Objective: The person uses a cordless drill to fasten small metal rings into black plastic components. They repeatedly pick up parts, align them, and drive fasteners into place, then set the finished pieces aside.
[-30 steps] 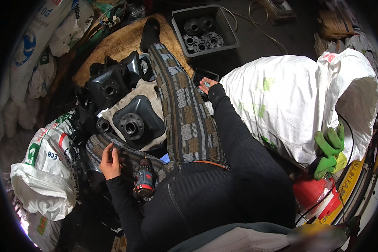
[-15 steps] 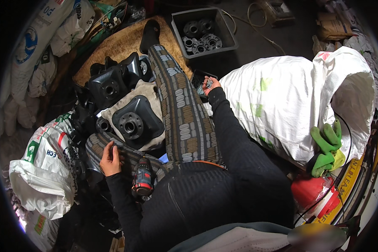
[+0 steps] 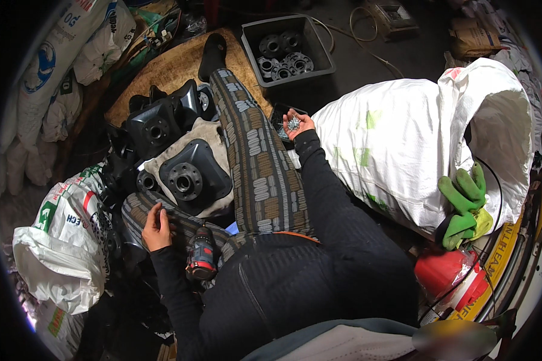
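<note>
My right hand (image 3: 303,124) is cupped palm up around a small heap of silvery screws (image 3: 293,124), just above a small dark box (image 3: 276,117) beside my outstretched leg. My left hand (image 3: 155,232) rests by my bent left leg with its fingers stretched out and nothing in them. Close to it, a red and black cordless drill (image 3: 202,254) lies in my lap. Between my legs a black square base with a round bolted flange (image 3: 188,179) sits on a pale cloth-like pad (image 3: 208,132).
More black flanged bases (image 3: 153,125) are piled at the left on a wooden board (image 3: 121,102). A grey crate (image 3: 330,66) of round flanges stands ahead. At the right lie a big white sack (image 3: 379,138), green gloves (image 3: 464,201) and a red container (image 3: 442,274). Another white sack (image 3: 57,265) stands left.
My right hand has lifted slightly away from the small box and turned its palm up, so the screws show more. My left hand and the drill have hardly moved.
</note>
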`<move>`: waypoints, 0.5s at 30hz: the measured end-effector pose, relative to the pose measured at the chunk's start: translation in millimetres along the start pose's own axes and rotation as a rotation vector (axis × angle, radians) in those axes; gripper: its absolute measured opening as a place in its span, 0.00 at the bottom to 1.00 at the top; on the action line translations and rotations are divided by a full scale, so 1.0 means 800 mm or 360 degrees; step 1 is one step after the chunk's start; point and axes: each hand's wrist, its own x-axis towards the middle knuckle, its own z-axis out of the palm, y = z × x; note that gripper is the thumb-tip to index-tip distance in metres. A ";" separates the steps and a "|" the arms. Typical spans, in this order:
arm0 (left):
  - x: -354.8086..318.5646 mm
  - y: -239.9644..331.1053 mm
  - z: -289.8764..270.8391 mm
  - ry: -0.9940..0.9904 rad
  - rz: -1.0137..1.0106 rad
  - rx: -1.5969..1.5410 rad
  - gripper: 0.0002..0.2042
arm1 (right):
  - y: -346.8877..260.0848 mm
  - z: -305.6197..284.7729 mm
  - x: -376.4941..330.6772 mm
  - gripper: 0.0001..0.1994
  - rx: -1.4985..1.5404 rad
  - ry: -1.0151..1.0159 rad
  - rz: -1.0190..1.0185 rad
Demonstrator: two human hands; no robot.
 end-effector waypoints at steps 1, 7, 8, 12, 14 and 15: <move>0.000 0.008 0.004 -0.0024 -0.0009 -0.0013 0.12 | -0.008 -0.012 0.009 0.17 0.0049 -0.0098 0.0038; 0.006 0.000 0.012 -0.0033 0.0045 0.0007 0.12 | -0.035 -0.058 0.038 0.15 0.0313 -0.0655 0.0266; 0.004 -0.004 0.006 -0.0006 0.0045 -0.0003 0.12 | -0.022 -0.038 0.020 0.14 0.0372 -0.0751 0.0284; 0.005 0.009 0.008 -0.0003 0.0080 0.0009 0.12 | -0.016 0.015 -0.032 0.13 0.0479 -0.0824 0.0157; 0.005 0.017 0.006 0.0005 0.0140 0.0028 0.12 | -0.008 0.046 -0.061 0.13 0.0505 -0.0859 0.0243; 0.002 0.023 0.008 -0.0002 0.0145 -0.0043 0.12 | 0.001 0.058 -0.070 0.13 0.0600 -0.0829 0.0326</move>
